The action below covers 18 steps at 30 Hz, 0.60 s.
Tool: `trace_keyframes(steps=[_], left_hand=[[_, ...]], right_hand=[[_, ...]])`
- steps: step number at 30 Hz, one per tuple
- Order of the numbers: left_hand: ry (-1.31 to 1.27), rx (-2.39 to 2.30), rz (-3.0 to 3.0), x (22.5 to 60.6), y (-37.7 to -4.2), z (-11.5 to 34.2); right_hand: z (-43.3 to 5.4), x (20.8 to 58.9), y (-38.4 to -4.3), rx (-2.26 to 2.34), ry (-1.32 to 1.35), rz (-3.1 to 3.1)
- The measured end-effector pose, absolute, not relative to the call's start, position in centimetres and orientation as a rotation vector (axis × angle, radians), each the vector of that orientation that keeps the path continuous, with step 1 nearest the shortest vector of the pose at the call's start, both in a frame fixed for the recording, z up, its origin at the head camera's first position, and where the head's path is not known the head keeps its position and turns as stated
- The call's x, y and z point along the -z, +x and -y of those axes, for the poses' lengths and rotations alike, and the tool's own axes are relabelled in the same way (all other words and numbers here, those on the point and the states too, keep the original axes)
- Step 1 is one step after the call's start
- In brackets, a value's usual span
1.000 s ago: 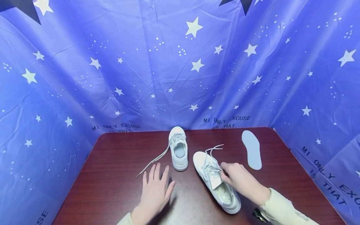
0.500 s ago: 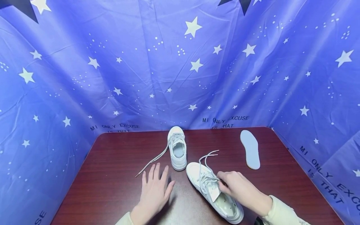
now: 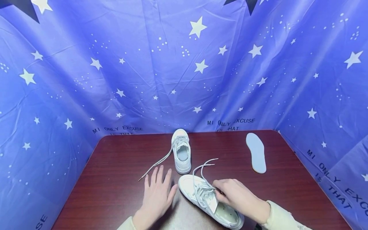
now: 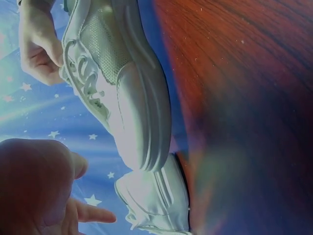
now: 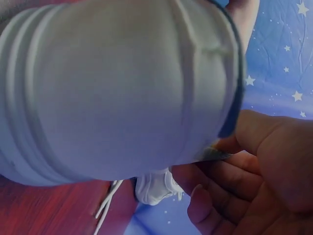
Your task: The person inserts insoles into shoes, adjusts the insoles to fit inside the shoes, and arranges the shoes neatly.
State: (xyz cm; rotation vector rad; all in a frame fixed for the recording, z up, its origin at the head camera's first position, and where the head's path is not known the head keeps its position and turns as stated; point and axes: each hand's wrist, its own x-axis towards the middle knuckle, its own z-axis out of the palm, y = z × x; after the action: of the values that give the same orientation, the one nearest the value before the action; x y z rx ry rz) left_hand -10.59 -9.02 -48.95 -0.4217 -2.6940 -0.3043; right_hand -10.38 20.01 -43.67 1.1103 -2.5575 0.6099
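Observation:
A white sneaker (image 3: 188,184) with grey laces lies at a slant near the front of the table, toe toward the far left. My right hand (image 3: 241,198) grips its right side by the collar, thumb inside the opening; the right wrist view shows the heel (image 5: 107,98) large beside that hand (image 5: 274,166). Left of the toe, my left hand (image 3: 156,198) is spread flat with fingers straight, holding nothing. Just behind the toe stands a second white sneaker (image 3: 182,166), a grey insole (image 3: 182,154) visible inside. Whether the gripped shoe fully touches the table I cannot tell.
A loose pale insole (image 3: 256,154) lies at the back right of the dark red table (image 3: 120,153). Long laces (image 3: 156,164) trail leftward from the rear sneaker. A blue star-patterned curtain (image 3: 172,64) encloses the back and sides.
My right hand has drawn the near sneaker left and toward me, its toe now close to my left hand. The left hand, the rear sneaker and the loose insole have stayed in place.

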Motion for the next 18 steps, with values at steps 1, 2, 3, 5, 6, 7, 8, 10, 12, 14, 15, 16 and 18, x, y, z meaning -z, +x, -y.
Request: trace_keyframes(steps=[1,2,3,5,6,7,8,10,12,14,15,16,18], left_hand=[[-0.421,0.306,2.697,48.9,-10.6,9.0],[-0.42,0.309,2.702,49.0,-10.6,9.1],[-0.418,0.313,2.709,48.9,-10.6,9.1],[-0.409,0.316,2.721,48.9,-10.7,9.1],[-0.403,0.317,2.726,48.9,-10.7,9.1],[-0.4,0.321,2.729,48.9,-10.7,9.1],[-0.398,0.321,2.731,48.9,-10.7,9.2],[-0.397,0.324,2.73,48.9,-10.7,9.2],[-0.398,0.325,2.726,48.8,-10.6,9.2],[-0.4,0.326,2.722,48.8,-10.5,9.2],[-0.401,0.328,2.721,48.8,-10.5,9.2],[-0.401,0.329,2.717,48.8,-10.5,9.3],[-0.4,0.326,2.711,48.9,-10.5,9.3]], right_hand=[[-19.8,43.7,-10.5,-0.599,1.119,2.548],[-19.7,43.6,-10.6,-0.591,1.126,2.545],[-19.5,43.6,-10.7,-0.58,1.135,2.542],[-19.2,43.6,-11.1,-0.554,1.153,2.541],[-19.0,43.7,-11.4,-0.542,1.166,2.541],[-18.9,43.7,-11.6,-0.539,1.183,2.545],[-18.7,43.7,-11.9,-0.534,1.2,2.547],[-18.4,43.8,-12.5,-0.526,1.238,2.554],[-18.1,43.9,-13.0,-0.524,1.278,2.561],[-17.9,43.9,-13.6,-0.528,1.318,2.568],[-17.8,43.9,-13.8,-0.532,1.336,2.573],[-17.7,43.9,-14.1,-0.545,1.352,2.578],[-17.5,44.0,-14.5,-0.567,1.375,2.584]])
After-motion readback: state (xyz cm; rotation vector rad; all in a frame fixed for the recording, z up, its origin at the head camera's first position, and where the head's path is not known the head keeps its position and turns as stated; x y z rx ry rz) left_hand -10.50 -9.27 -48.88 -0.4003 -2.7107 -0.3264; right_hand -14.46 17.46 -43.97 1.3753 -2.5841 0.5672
